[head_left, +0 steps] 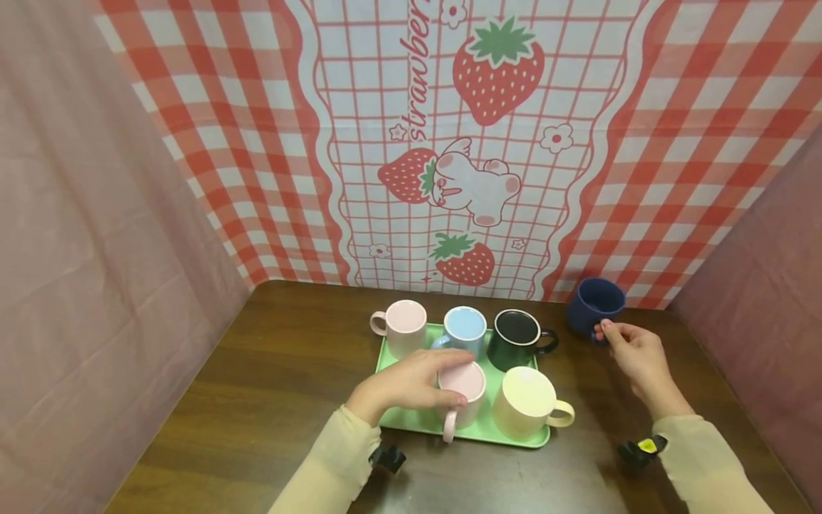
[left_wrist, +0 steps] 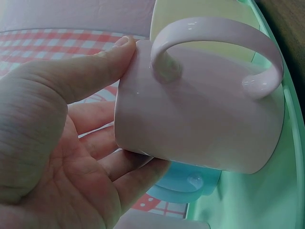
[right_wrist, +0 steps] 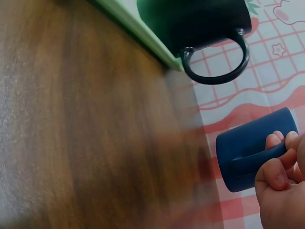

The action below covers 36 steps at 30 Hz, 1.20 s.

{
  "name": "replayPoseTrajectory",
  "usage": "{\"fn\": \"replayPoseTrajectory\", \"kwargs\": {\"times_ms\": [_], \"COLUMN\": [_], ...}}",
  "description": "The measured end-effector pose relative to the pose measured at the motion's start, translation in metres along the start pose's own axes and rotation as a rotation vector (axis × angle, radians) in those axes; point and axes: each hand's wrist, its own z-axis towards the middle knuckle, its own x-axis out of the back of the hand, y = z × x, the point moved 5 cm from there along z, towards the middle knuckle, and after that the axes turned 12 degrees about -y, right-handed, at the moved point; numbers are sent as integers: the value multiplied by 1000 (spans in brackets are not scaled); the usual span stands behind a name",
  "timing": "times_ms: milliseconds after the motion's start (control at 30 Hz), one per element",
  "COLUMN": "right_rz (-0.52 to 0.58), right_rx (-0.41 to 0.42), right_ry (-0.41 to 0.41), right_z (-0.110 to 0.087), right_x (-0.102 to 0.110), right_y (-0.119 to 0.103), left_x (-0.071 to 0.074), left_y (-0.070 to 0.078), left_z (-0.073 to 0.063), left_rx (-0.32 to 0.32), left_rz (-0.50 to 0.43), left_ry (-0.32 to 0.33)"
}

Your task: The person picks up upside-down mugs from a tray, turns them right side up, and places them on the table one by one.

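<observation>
My left hand holds the front pink mug at its rim, thumb on the near side and fingers across the far side. That mug stands on the green tray, its handle toward me. In the left wrist view, the thumb presses at the rim beside the handle. At the back right, my right hand pinches the handle of a dark blue mug, off the tray near the cloth backdrop. The right wrist view shows its fingers curled round the handle of this dark blue mug.
Also on the tray are another pink mug at back left, a light blue mug, a black mug and a pale yellow mug at front right. A strawberry-print cloth hangs behind the wooden table.
</observation>
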Motion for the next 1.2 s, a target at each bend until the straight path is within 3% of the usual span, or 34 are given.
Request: {"fn": "replayPoseTrajectory", "kwargs": {"times_ms": [400,667,1200], "right_rz": [-37,-23,-81], "right_rx": [-24,-13,-81], "right_ry": [9,-4,-64], "right_z": [7,11,18], "right_x": [-15,-20,-14], "right_y": [20,16,14], "left_x": [-1,0,-1], "left_y": [1,1,1], "left_z": [0,0,1], "left_rx": [-12,-3,-10], "left_rz": [-14,-9,-9], "left_ry": [-2,-3,-6]}}
